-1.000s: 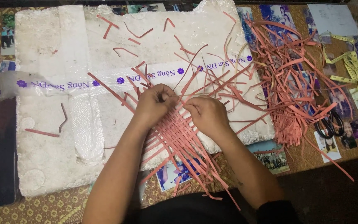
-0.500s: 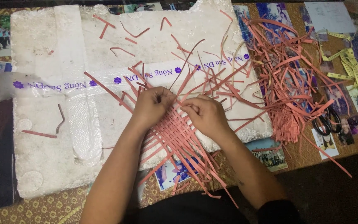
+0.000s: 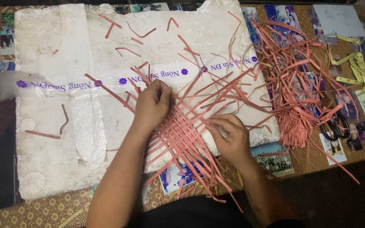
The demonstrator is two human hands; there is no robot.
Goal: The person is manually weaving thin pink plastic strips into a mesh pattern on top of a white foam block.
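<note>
Woven mat of pink strips (image 3: 182,133) lying on a white foam board (image 3: 64,139), between two hands.

Left hand (image 3: 153,103) presses flat on the mat's upper corner, fingers closed down over the crossings; right hand (image 3: 229,135) pinches a strip at the right edge. Loose strips (image 3: 292,80) lie heaped to the right, scissors (image 3: 334,126) and yellow measuring tape (image 3: 355,67) beyond on the desk (image 3: 360,147). Risk: easing the left-hand pressure would probably let crossings slide apart; a hard pull may tear the thin strip.
</note>
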